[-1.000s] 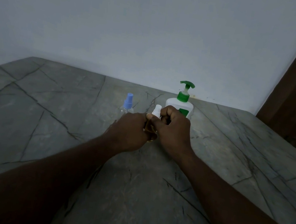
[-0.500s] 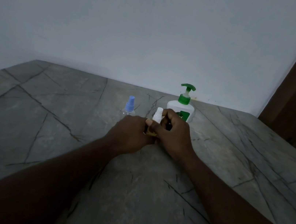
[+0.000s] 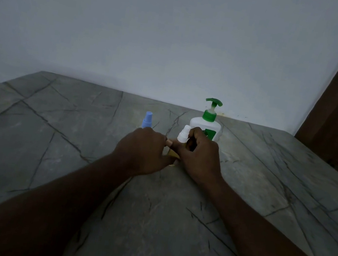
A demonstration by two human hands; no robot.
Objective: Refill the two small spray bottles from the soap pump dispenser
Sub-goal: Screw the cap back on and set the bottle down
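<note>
Head view, setting: a grey veined stone table (image 3: 54, 124) against a pale wall, in dim light.
Head view, held bottle: a white-capped spray bottle (image 3: 184, 133) stands between the two hands at the table's centre. Only its cap and a sliver of yellowish body show.
Head view, long axis: close to upright, with the cap on top and leaning slightly right.
Head view, left hand: the left hand (image 3: 144, 152) is curled round the lower body from the left and steadies it. Its fingertips are hidden.
Head view, right hand: the right hand (image 3: 201, 156) is curled at the cap from the right, with the fingers bent close against it.
Head view, soap pump dispenser: the soap pump dispenser (image 3: 199, 124) is white with a green pump. It stands upright just behind the right hand, so it is nearer that hand.
Head view, second bottle: the blue-capped spray bottle (image 3: 147, 120) stands upright just behind the left hand with its cap on.
Step, as a judgement: the cap is probably being unscrewed. It would lift straight up along the bottle's axis, and the opened neck would then go back and right, under the pump spout.
</note>
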